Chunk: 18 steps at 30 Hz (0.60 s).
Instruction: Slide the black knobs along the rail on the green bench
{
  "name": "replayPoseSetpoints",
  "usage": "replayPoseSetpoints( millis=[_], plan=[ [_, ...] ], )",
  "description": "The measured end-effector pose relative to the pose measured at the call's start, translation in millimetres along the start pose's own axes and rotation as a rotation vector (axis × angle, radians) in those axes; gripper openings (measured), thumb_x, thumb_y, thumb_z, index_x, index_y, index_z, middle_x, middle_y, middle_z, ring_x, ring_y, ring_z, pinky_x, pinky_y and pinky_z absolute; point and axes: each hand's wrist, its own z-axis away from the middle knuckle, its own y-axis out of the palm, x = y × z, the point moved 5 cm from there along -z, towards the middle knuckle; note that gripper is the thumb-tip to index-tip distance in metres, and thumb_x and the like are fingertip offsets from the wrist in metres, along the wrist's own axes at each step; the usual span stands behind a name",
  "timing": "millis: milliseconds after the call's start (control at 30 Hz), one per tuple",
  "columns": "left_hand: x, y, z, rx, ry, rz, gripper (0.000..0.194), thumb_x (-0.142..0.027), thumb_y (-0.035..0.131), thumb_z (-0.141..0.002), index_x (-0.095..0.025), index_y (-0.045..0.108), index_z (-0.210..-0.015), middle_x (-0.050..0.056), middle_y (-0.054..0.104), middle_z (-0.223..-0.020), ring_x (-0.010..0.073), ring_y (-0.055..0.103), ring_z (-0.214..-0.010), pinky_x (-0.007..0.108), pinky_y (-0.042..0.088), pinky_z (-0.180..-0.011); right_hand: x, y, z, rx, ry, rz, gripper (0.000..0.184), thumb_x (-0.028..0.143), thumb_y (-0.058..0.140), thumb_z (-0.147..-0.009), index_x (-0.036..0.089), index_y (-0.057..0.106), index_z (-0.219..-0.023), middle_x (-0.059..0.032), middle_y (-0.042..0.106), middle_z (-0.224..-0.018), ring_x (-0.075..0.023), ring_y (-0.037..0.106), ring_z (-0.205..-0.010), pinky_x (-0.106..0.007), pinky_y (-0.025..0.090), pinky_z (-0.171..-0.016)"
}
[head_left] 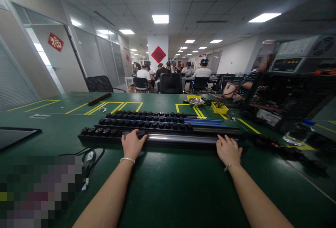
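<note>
A long black rail (181,139) with a shiny top strip lies across the green table before me. Small black round pieces (99,130) sit in a row on its left part. My left hand (132,144) closes its thumb and fingers around one more black round piece (141,133) on the rail. Toward the rail's right end rests my right hand (229,150), fingers stretched over the top edge and thumb apart. Just behind lie more rails, one of them with a blue strip (204,122), carrying several similar black pieces on their left parts.
A metal bowl (196,101) and a yellow tray (219,108) stand beyond the rails. Black cables (90,161) lie at the left, and a dark flat panel (18,135) near the left edge. Equipment on a dark rack (278,98) stands right. People sit at far tables.
</note>
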Motion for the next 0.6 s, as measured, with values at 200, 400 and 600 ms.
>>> replayPoseSetpoints(
  millis=[200, 400, 600],
  plan=[
    [-0.4, 1.1, 2.3, 0.022, -0.045, -0.063, 0.044, -0.056, 0.048, -0.074, -0.022, 0.058, -0.099, 0.012, 0.065, -0.106, 0.0311, 0.049, -0.112, 0.063, 0.014, -0.102, -0.7, 0.3, -1.3, 0.021, 0.008, 0.008, 0.052, 0.039, 0.020, -0.086, 0.030, 0.048, -0.130, -0.0032, 0.038, -0.141, -0.0252, 0.025, -0.130, -0.058, 0.019, -0.102],
    [3.1, 3.3, 0.8, 0.061, -0.063, -0.033, 0.042, -0.058, 0.047, -0.074, -0.023, 0.062, -0.093, 0.011, 0.065, -0.105, 0.0316, 0.048, -0.113, 0.064, 0.012, -0.102, 0.6, -1.5, -0.8, 0.036, 0.000, 0.005, 0.054, 0.041, 0.018, -0.086, 0.029, 0.048, -0.130, -0.0039, 0.037, -0.141, -0.0260, 0.025, -0.130, -0.058, 0.019, -0.102],
    [3.1, 2.2, 0.5, 0.070, -0.061, -0.017, 0.039, -0.057, 0.050, -0.073, -0.025, 0.065, -0.089, 0.009, 0.067, -0.101, 0.0299, 0.050, -0.111, 0.064, 0.011, -0.102, 0.2, -1.5, -0.1, 0.019, 0.008, 0.004, 0.053, 0.040, 0.019, -0.086, 0.030, 0.048, -0.130, -0.0031, 0.038, -0.140, -0.0251, 0.025, -0.130, -0.058, 0.019, -0.102]
  ],
)
